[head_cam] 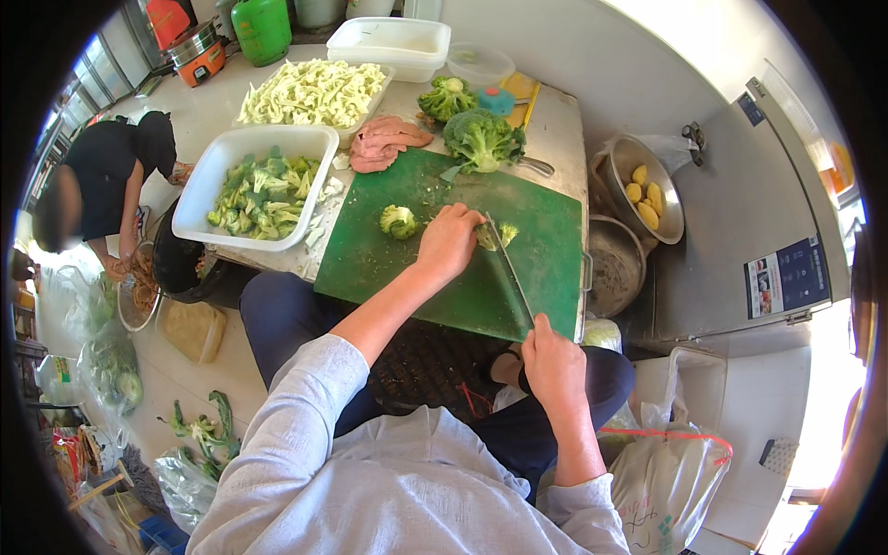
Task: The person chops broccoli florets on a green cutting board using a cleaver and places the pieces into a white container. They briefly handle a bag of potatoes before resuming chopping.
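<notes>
My right hand (555,364) grips the handle of a kitchen knife (510,267), its blade slanting up and away across a green cutting board (388,267). My left hand (449,239) holds a broccoli piece (488,237) against the board, fingertips close to the blade's far end. Just right of the blade a small floret (509,232) shows. Another cut broccoli piece (399,222) lies left of my left hand. At the board's far edge rests a large broccoli head (483,139), with a second head (447,98) behind it.
Left of the board stands a white tub (187,208) of broccoli florets, beyond it a tray of cut cauliflower (316,94). A pink cloth (387,142) lies between. Potatoes sit in a metal bowl (671,208) at right. Another person (104,173) bends over a bowl at left.
</notes>
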`<action>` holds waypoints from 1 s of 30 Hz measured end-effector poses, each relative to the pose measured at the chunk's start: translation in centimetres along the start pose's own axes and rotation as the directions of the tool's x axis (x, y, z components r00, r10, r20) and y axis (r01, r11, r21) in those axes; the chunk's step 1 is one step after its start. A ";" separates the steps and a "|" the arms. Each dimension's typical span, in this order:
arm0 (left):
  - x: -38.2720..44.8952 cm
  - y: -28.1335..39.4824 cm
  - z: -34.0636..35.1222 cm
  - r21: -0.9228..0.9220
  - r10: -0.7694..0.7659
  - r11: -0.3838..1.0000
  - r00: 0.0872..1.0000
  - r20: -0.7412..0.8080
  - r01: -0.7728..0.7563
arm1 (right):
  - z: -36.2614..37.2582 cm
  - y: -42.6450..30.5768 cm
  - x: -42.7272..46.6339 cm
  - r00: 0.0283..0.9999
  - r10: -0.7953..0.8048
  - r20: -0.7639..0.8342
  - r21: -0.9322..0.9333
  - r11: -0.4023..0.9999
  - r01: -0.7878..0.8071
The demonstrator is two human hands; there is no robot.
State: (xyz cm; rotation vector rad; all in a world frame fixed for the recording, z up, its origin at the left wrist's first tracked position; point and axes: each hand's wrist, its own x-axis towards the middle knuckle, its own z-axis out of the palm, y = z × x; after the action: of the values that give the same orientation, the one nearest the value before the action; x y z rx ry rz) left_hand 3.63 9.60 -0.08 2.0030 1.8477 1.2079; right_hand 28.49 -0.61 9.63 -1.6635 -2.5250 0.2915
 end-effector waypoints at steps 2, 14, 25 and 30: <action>0.1 0.0 0.0 -0.001 -0.015 1.000 1.000 0.025 0.015 | -0.1 0.1 0.1 1.000 -0.004 0.014 -0.027 1.000 0.004; 0.6 -0.2 0.4 0.031 -0.026 0.999 0.999 0.045 0.025 | -0.3 1.1 2.7 0.994 0.011 0.108 0.117 0.993 -0.024; 0.4 -0.6 0.6 0.023 -0.032 0.999 0.997 0.075 0.030 | -0.9 1.6 -0.1 1.000 -0.024 0.000 0.072 0.997 0.024; 0.4 -0.9 0.5 0.031 -0.009 0.999 0.994 0.105 0.006 | -0.6 1.8 0.6 0.998 -0.038 0.050 -0.020 0.999 0.039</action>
State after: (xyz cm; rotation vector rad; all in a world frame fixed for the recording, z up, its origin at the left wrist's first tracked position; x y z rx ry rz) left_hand 3.19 10.37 -0.77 2.0318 1.8330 1.0559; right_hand 29.95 0.73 9.83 -1.6324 -2.6020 0.3072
